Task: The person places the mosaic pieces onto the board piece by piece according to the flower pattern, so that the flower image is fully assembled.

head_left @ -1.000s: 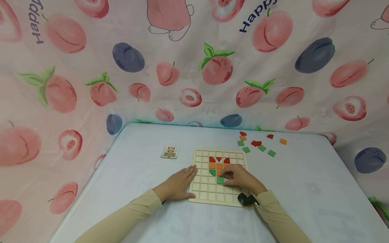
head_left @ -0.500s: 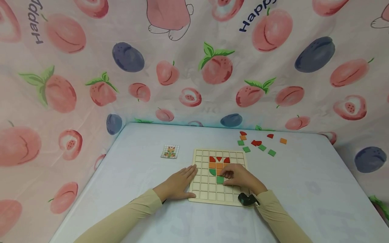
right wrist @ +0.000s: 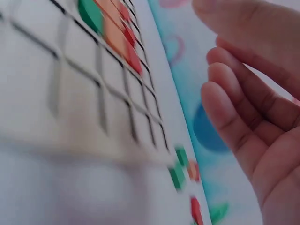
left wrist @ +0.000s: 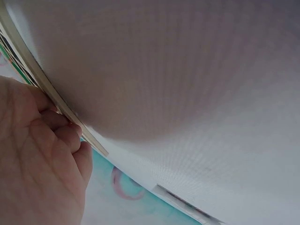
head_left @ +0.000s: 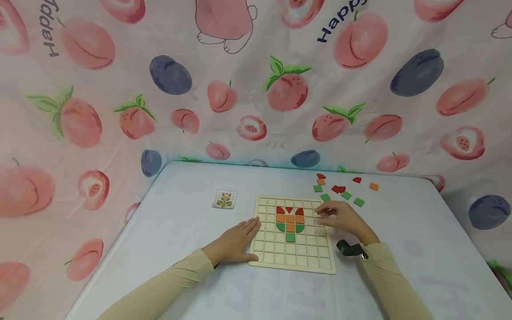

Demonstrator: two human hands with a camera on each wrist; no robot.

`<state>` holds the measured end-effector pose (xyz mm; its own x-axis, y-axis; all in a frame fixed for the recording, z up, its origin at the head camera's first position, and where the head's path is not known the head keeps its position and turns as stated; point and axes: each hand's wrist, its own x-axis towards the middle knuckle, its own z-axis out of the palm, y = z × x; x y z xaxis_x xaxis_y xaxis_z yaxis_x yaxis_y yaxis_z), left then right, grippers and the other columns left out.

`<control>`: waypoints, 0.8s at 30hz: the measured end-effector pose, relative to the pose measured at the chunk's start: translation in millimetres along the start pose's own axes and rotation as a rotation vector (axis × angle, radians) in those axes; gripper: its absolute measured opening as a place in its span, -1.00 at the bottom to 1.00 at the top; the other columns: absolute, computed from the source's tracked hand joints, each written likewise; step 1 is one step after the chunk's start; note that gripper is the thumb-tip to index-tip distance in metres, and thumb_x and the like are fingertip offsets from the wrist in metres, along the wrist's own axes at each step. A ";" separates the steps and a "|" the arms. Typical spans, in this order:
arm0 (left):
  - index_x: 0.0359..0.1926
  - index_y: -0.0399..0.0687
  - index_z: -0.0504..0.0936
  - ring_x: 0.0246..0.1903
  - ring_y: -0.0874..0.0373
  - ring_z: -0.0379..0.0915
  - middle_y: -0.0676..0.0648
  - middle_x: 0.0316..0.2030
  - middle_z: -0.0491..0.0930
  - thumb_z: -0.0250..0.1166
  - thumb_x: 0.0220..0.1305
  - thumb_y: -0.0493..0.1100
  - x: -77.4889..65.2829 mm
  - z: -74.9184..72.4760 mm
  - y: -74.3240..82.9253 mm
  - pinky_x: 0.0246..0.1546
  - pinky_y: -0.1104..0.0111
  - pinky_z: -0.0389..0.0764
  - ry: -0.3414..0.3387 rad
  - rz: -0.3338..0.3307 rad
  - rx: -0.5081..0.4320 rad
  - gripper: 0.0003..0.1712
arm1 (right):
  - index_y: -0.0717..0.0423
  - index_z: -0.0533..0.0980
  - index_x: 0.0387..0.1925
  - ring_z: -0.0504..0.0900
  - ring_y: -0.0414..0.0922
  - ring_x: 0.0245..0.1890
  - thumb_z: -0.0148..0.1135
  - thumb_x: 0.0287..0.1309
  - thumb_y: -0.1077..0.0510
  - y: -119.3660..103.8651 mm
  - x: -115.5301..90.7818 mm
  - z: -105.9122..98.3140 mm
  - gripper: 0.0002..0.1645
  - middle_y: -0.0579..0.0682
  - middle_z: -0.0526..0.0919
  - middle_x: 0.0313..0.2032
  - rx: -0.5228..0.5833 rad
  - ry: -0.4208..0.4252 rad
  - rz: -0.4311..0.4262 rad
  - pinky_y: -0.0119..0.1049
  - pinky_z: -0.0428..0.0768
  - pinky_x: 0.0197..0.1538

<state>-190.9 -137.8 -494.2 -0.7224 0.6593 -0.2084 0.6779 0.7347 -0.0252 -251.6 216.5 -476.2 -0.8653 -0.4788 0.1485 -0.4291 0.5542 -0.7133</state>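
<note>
A pale wooden grid board (head_left: pixel 272 249) lies on the white table. Set in its cells are red pieces (head_left: pixel 299 211), orange squares (head_left: pixel 290 218), two green quarter-round pieces (head_left: pixel 300 228) and a green square (head_left: pixel 290 237). My left hand (head_left: pixel 233 242) rests along the board's left edge with fingers extended; in the left wrist view its fingers (left wrist: pixel 70 136) touch that edge. Over the board's right edge hovers my right hand (head_left: pixel 343 218). In the right wrist view its fingers (right wrist: pixel 220 103) are loosely bent, and nothing shows between them and the thumb.
Loose green squares (head_left: pixel 358 202), red pieces (head_left: pixel 357 180) and orange squares (head_left: pixel 374 186) are scattered behind the board on the right. A small pattern card (head_left: pixel 224 199) lies at its back left. Fruit-printed cloth (head_left: pixel 256 89) rises behind the table.
My right hand has left the cells beside the green square and moved right and back, uncovering the right green quarter-round piece. The left hand stays in place.
</note>
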 end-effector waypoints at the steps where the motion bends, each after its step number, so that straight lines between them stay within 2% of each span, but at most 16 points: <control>1: 0.46 -0.19 -0.08 0.48 0.04 -0.18 -0.16 0.48 -0.14 -0.08 0.20 0.48 -0.1 -0.2 0.2 0.45 0.24 0.06 -0.001 -0.001 0.002 0.09 | 0.25 0.62 -0.19 0.53 -0.34 -0.37 0.44 -0.07 0.21 3.9 -0.2 -6.6 -0.66 0.07 0.68 -0.28 -0.009 0.021 0.021 -0.45 0.60 -0.22; 6: 0.47 -0.18 -0.09 0.48 0.05 -0.19 -0.15 0.49 -0.15 -0.09 0.20 0.48 -0.4 -0.8 1.0 0.45 0.25 0.04 -0.010 -0.007 0.008 0.09 | 0.28 0.60 -0.13 0.55 -0.34 -0.33 0.42 -0.03 0.18 28.5 2.2 -37.9 -0.61 0.17 0.68 -0.23 -0.072 0.106 0.103 -0.49 0.60 -0.15; 9: 0.47 -0.18 -0.09 0.48 0.04 -0.19 -0.15 0.49 -0.15 -0.08 0.20 0.48 -0.5 -1.2 0.9 0.45 0.25 0.05 -0.013 -0.011 0.007 0.09 | 0.26 0.59 -0.09 0.54 -0.40 -0.32 0.41 -0.01 0.19 44.7 5.7 -53.0 -0.59 0.21 0.67 -0.19 -0.075 0.142 0.139 -0.58 0.56 -0.17; 12: 0.47 -0.18 -0.09 0.48 0.04 -0.19 -0.15 0.49 -0.15 -0.07 0.20 0.47 -0.9 -2.0 0.5 0.45 0.25 0.05 -0.013 -0.015 0.003 0.09 | 0.27 0.57 -0.07 0.52 -0.46 -0.33 0.39 0.00 0.21 60.1 10.9 -64.0 -0.59 0.25 0.65 -0.17 -0.073 0.179 0.162 -0.68 0.50 -0.21; 15: 0.46 -0.19 -0.08 0.48 0.04 -0.18 -0.15 0.48 -0.14 -0.06 0.20 0.47 -1.0 -1.5 0.2 0.45 0.24 0.06 -0.008 -0.013 -0.002 0.09 | 0.30 0.56 -0.06 0.53 -0.41 -0.32 0.39 0.00 0.21 74.3 17.0 -69.4 -0.57 0.27 0.64 -0.14 -0.062 0.223 0.202 -0.72 0.48 -0.26; 18: 0.46 -0.18 -0.08 0.48 0.04 -0.18 -0.15 0.49 -0.15 -0.07 0.20 0.48 -0.3 -0.1 -0.1 0.45 0.24 0.05 -0.007 -0.012 -0.004 0.09 | 0.30 0.55 -0.04 0.59 -0.20 -0.23 0.37 0.03 0.18 85.7 22.8 -71.7 -0.56 0.28 0.63 -0.09 -0.068 0.234 0.236 -0.59 0.57 -0.22; 20: 0.46 -0.18 -0.08 0.48 0.04 -0.18 -0.15 0.49 -0.15 -0.07 0.20 0.48 0.5 1.6 -0.7 0.45 0.24 0.06 -0.005 -0.011 -0.002 0.10 | 0.30 0.55 -0.02 0.60 -0.04 -0.17 0.36 0.06 0.13 93.2 26.6 -71.7 -0.54 0.28 0.63 -0.06 -0.074 0.232 0.250 -0.57 0.58 -0.20; 24: 0.47 -0.18 -0.09 0.48 0.04 -0.19 -0.15 0.49 -0.16 -0.07 0.20 0.48 1.0 2.5 -1.0 0.45 0.24 0.05 -0.006 -0.008 -0.006 0.10 | 0.31 0.51 0.03 0.59 0.14 -0.07 0.31 0.12 0.11 103.1 32.9 -70.1 -0.52 0.30 0.61 -0.02 -0.073 0.206 0.274 -0.24 0.64 -0.04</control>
<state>-191.9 -138.3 -496.8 -0.7269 0.6525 -0.2143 0.6713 0.7409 -0.0209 -342.5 305.6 -496.8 -0.9819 -0.1617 0.0985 -0.1841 0.6939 -0.6962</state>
